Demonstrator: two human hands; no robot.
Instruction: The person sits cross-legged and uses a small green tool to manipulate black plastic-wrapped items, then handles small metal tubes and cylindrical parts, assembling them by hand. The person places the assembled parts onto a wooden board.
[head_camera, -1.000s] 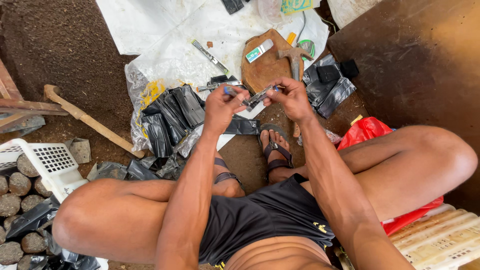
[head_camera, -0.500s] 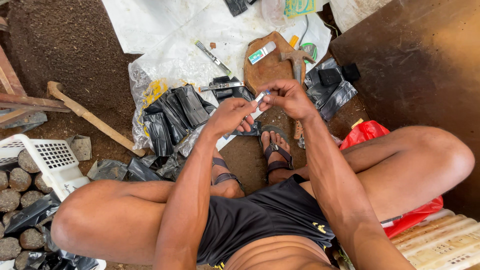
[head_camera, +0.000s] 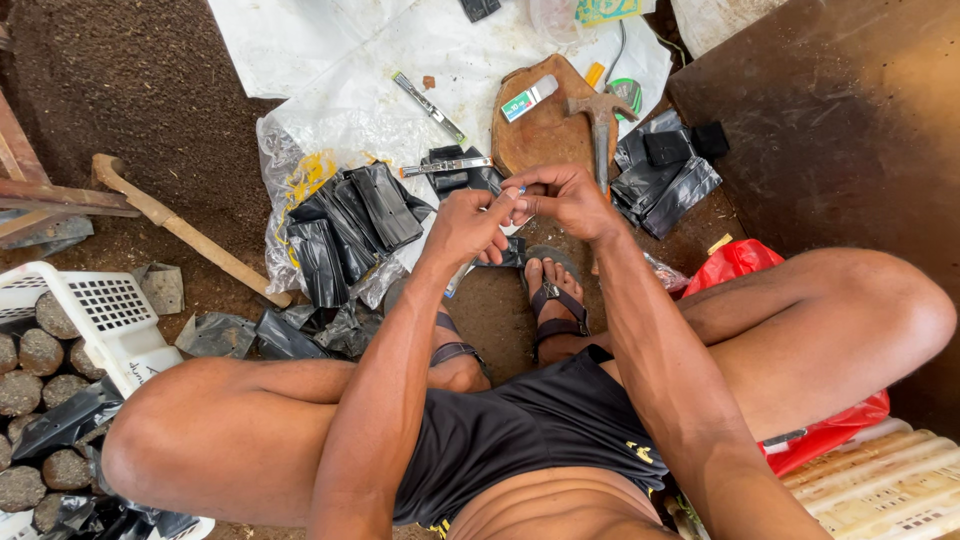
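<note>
My left hand (head_camera: 462, 226) and my right hand (head_camera: 562, 196) meet in front of me, above my sandalled feet. Their fingertips pinch one small pale object (head_camera: 516, 192) with a blue bit; it is too small to identify. Just beyond the hands a metal tool (head_camera: 446, 167) lies on a pile of black plastic bags (head_camera: 350, 215). A wooden block (head_camera: 545, 135) is past the right hand, with a hammer (head_camera: 600, 115) and a small white tube (head_camera: 530, 98) on it.
A white plastic sheet (head_camera: 400, 60) covers the soil ahead and carries a thin knife-like tool (head_camera: 428, 105). More black bags (head_camera: 665, 175) lie to the right, by a brown board (head_camera: 850, 120). A wooden handle (head_camera: 190, 235), a white basket (head_camera: 105, 310) and a red bag (head_camera: 740, 262) surround me.
My left hand has moved right, closing on the right hand. The fingers of both are now bunched tightly around the small object.
</note>
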